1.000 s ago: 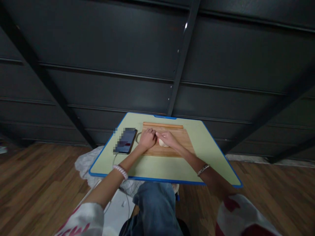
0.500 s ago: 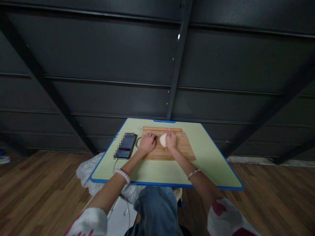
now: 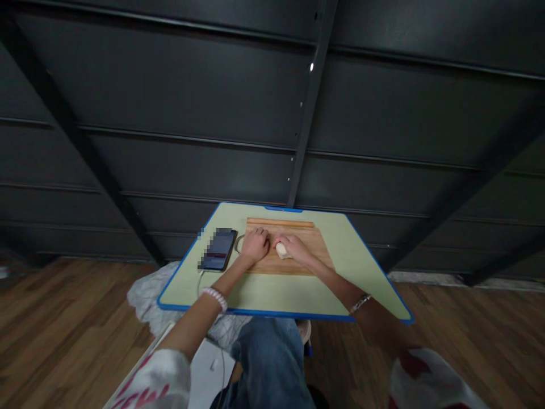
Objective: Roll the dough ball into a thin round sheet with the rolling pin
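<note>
My right hand (image 3: 293, 248) is closed over a pale lump of dough (image 3: 283, 250) on the wooden cutting board (image 3: 306, 266). Part of the dough shows at the fingers and thumb; the rest is hidden under the hand. Palm down, my left hand (image 3: 256, 245) lies on the board's left side, with its fingers bent a little and no object visible in them. A thin rolling pin (image 3: 281, 222) lies along the far edge of the board, apart from both hands.
The board rests on a pale green table (image 3: 357, 255) with a blue rim. To its left lies a phone (image 3: 218, 250) with a white cable (image 3: 199, 282). Beyond the table stands a dark panelled wall (image 3: 204, 170). My knee in jeans (image 3: 272, 363) is below the near edge.
My right hand has turned and come over the dough, its forearm swinging outward to the right. Less of the dough shows, and it looks smaller and folded. My left hand has stayed put.
</note>
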`<state>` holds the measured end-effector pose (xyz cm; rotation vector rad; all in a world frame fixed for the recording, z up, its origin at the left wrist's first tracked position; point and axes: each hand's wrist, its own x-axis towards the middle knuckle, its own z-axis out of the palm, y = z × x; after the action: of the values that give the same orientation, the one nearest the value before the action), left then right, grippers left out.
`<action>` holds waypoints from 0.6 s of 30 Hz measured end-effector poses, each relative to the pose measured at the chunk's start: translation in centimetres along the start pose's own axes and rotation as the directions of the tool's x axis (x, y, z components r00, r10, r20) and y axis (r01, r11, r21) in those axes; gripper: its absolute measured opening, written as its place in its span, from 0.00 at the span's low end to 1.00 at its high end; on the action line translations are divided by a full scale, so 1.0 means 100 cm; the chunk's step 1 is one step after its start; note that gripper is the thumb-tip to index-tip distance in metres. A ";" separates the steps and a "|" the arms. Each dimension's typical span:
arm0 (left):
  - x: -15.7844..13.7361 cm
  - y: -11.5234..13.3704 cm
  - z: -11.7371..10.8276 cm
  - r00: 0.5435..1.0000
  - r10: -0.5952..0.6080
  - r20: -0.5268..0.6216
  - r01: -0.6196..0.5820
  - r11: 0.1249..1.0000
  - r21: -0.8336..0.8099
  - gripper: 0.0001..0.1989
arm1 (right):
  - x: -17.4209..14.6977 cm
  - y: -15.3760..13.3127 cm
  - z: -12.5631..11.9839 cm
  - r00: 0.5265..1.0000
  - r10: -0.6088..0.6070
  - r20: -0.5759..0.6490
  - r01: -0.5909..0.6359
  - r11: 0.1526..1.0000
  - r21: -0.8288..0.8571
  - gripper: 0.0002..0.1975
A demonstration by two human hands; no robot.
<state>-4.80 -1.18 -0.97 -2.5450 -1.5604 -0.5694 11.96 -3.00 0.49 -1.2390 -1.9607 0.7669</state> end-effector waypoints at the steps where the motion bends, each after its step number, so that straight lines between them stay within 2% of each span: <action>1: 0.000 0.000 0.000 1.000 0.000 0.003 0.000 1.000 0.001 0.08 | 0.002 -0.003 0.002 0.999 0.002 0.039 0.000 0.999 -0.049 0.22; 4: 0.000 -0.001 0.000 1.000 -0.003 0.009 0.003 1.000 -0.005 0.08 | 0.005 -0.015 0.008 0.994 -0.007 0.108 0.026 0.985 -0.172 0.27; 7: 0.000 -0.003 0.001 1.000 0.004 0.030 -0.003 1.000 -0.031 0.07 | 0.011 -0.019 0.013 0.994 0.008 0.110 0.021 0.966 -0.257 0.26; 12: 0.001 -0.004 0.003 1.000 -0.013 0.020 0.014 0.998 -0.063 0.07 | 0.025 -0.008 0.022 0.997 0.017 0.078 0.006 0.961 -0.276 0.23; 15: 0.001 -0.001 0.001 1.000 -0.015 0.018 0.016 0.999 -0.044 0.07 | 0.030 0.002 0.025 0.999 0.031 -0.008 -0.032 0.980 -0.197 0.23; 18: 0.001 0.001 -0.001 0.999 -0.031 0.015 0.031 0.999 -0.013 0.08 | 0.033 0.006 0.027 0.975 0.123 -0.187 -0.140 0.987 -0.082 0.26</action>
<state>-4.74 -1.18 -0.88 -2.5441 -1.6087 -0.5676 9.11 -0.09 -0.81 -1.4542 -1.7984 0.6076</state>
